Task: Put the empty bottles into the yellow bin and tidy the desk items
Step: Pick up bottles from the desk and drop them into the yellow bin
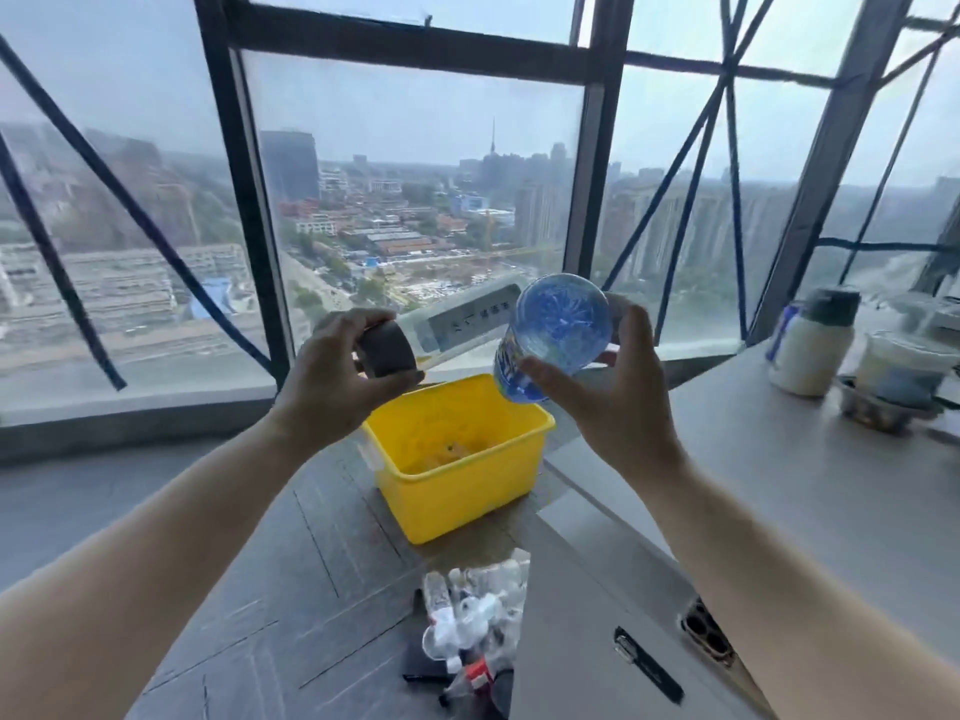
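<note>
A yellow bin (452,491) stands on the dark floor just below both my hands, with only small bits visible at its bottom. My right hand (608,402) grips a clear blue plastic bottle (556,330), its base turned toward me, held above the bin's right rim. My left hand (332,376) is closed on a dark round cap-like object (387,350) above the bin's left rim. A pile of empty clear bottles in a plastic bag (475,615) lies on the floor nearer to me.
A grey desk (779,485) runs along the right, carrying a white bottle with a dark lid (813,345), a lidded cup (904,371) and a phone (709,634) near its edge. A white unit (467,319) sits by the window behind the bin.
</note>
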A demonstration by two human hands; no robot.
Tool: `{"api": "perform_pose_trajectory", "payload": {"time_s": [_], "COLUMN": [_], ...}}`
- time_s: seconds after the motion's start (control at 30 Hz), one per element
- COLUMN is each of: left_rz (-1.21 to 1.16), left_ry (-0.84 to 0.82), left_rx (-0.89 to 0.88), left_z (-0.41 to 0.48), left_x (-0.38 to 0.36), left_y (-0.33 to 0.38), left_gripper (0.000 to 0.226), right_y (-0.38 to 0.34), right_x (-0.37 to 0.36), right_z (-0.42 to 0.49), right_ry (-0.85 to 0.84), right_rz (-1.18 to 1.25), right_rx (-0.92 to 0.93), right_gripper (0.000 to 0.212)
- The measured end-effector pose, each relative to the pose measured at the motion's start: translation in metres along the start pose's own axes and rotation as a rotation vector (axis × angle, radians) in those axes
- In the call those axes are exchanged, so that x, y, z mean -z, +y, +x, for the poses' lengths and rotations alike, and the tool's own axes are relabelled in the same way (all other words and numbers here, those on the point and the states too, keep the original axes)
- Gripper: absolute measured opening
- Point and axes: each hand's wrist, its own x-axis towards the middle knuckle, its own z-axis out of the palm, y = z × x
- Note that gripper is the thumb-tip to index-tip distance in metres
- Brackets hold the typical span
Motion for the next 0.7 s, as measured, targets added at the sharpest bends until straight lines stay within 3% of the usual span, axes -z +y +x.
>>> {"api": "perform_pose_trajectory", "payload": {"time_s": [0.6,0.7], "left_rz": [0.042,0.21], "left_ry": [0.093,-0.015], "left_rx": [-0.105,-0.054], "left_z": [0.186,0.231], "left_x": [-0.03,-0.056], "left_y": [-0.104,-0.137], "left_gripper": [0.069,0.082], "right_y": [0.092,0.148], "right_x": [-0.11,-0.144], "right_z": [0.164,0.196], "right_ry": [0.114,0.001], "right_rz": [-0.009,-0.134], "right_rx": [0.157,0.065], "right_gripper": [0.079,0.088]}}
